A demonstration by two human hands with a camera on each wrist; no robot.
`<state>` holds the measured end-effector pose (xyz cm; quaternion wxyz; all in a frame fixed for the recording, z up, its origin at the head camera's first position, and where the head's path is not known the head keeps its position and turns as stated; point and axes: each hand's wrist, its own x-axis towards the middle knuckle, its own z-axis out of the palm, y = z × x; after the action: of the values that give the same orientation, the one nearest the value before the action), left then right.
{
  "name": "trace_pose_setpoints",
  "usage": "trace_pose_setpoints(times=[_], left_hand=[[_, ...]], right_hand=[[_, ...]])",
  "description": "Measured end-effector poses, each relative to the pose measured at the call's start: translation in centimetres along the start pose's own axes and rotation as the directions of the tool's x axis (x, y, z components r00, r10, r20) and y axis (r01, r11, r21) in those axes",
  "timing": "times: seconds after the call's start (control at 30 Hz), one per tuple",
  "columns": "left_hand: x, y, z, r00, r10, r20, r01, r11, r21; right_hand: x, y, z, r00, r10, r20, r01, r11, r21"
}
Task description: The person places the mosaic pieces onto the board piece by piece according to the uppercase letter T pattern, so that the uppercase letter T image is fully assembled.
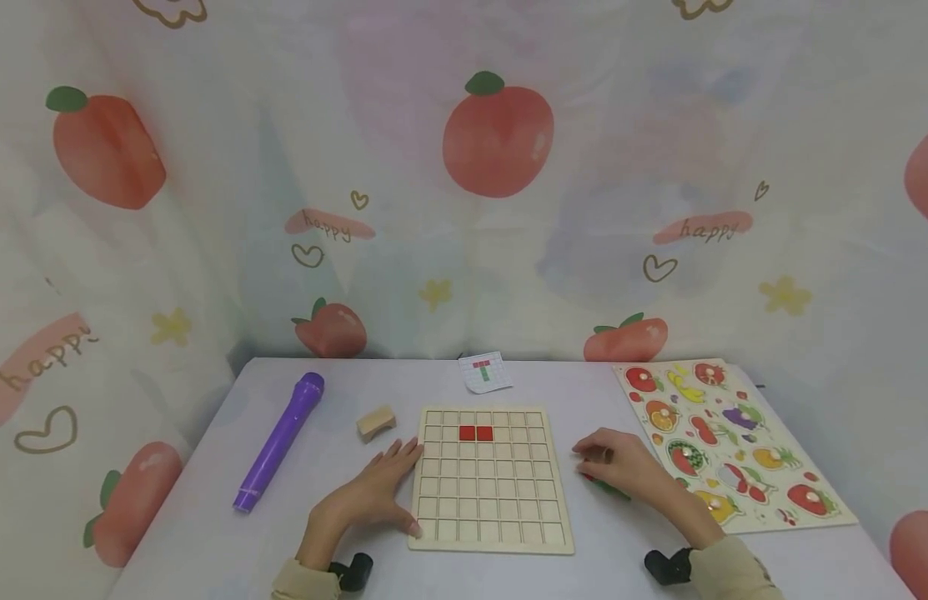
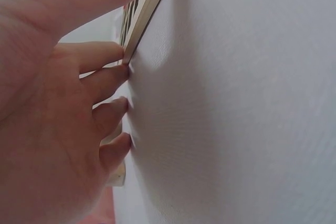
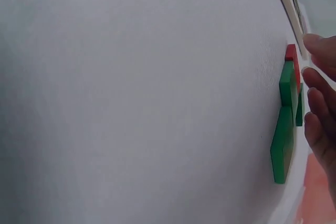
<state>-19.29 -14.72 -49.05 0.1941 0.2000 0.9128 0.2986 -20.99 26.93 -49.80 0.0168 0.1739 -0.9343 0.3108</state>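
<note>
A square wooden grid board [image 1: 490,543] lies in the middle of the table, with two red tiles [image 1: 475,433] side by side near its top. My left hand [image 1: 369,492] touches the board's left edge, thumb and fingers spread; in the left wrist view its fingertips [image 2: 124,103] meet the tabletop. Right of the board, my right hand [image 1: 621,462] hovers over a small group of tiles, its fingers bent and apart from the thumb. In the right wrist view, a red tile [image 3: 291,52] and several green tiles [image 3: 282,145] lie under that hand, with nothing visible between its fingers.
Behind the board lies a paper card [image 1: 495,382] with a pink and green T pattern. A small wooden arch block [image 1: 377,423] and a purple microphone-shaped stick [image 1: 278,446] lie to the left. At the right is a fruit puzzle board [image 1: 741,467]. Printed cloth [image 1: 501,250] hangs around the table.
</note>
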Motion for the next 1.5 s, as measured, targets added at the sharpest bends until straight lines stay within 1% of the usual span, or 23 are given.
trace_pose_setpoints(times=[0.17,0.4,0.47,0.63,0.77,0.87,0.93,1.1,1.2,1.27,1.33,1.43,1.5], left_hand=[[0.0,-0.3,0.0,1.0,-0.026,0.001,0.026,0.999,0.02],[0.2,-0.4,0.0,1.0,0.004,0.0,-0.004,1.0,-0.003],[0.3,-0.3,0.2,1.0,-0.001,0.006,0.001,1.0,-0.003],[0.1,-0.2,0.2,1.0,-0.011,0.013,0.011,1.0,-0.005],[0.0,0.0,0.1,1.0,-0.008,0.008,0.008,1.0,-0.012],[0.0,0.1,0.1,1.0,-0.009,0.004,0.009,1.0,-0.007],[0.0,0.1,0.1,1.0,-0.01,0.002,0.01,1.0,-0.006],[0.0,0.0,0.0,1.0,0.002,-0.001,-0.002,1.0,-0.007],[0.3,-0.5,0.2,1.0,-0.005,0.003,0.005,1.0,-0.001],[0.5,-0.9,0.5,1.0,0.002,-0.002,-0.002,1.0,0.007],[0.6,-1.1,0.7,1.0,-0.005,-0.003,0.005,1.0,0.013],[0.5,-0.9,0.5,1.0,0.007,-0.014,-0.007,1.0,0.0],[0.4,-0.7,0.4,1.0,0.004,-0.006,-0.004,1.0,-0.002]], right_hand=[[-0.5,0.6,-0.4,1.0,0.017,0.023,-0.018,1.0,0.023],[-1.0,0.9,-0.7,0.992,0.119,0.034,-0.119,0.993,0.024],[-1.1,1.0,-0.6,0.991,0.124,0.04,-0.125,0.992,0.019],[-1.1,0.8,-0.5,0.992,0.114,0.055,-0.114,0.993,-0.002],[-1.0,0.6,-0.6,0.988,0.133,0.075,-0.133,0.991,-0.008],[-0.7,0.4,-0.7,0.986,0.143,0.084,-0.144,0.99,0.004],[-0.5,0.3,-0.7,0.988,0.134,0.082,-0.135,0.991,0.013],[-0.2,0.2,-0.6,0.993,0.092,0.077,-0.095,0.995,0.043],[0.0,0.1,-0.6,0.994,0.081,0.074,-0.085,0.995,0.046],[0.1,0.1,-0.6,0.994,0.082,0.073,-0.085,0.996,0.039],[0.2,0.0,-0.5,0.994,0.089,0.07,-0.091,0.995,0.029],[0.5,-0.1,-0.4,0.993,0.098,0.068,-0.1,0.995,0.028],[0.6,-0.3,-0.3,0.992,0.107,0.067,-0.11,0.993,0.043]])
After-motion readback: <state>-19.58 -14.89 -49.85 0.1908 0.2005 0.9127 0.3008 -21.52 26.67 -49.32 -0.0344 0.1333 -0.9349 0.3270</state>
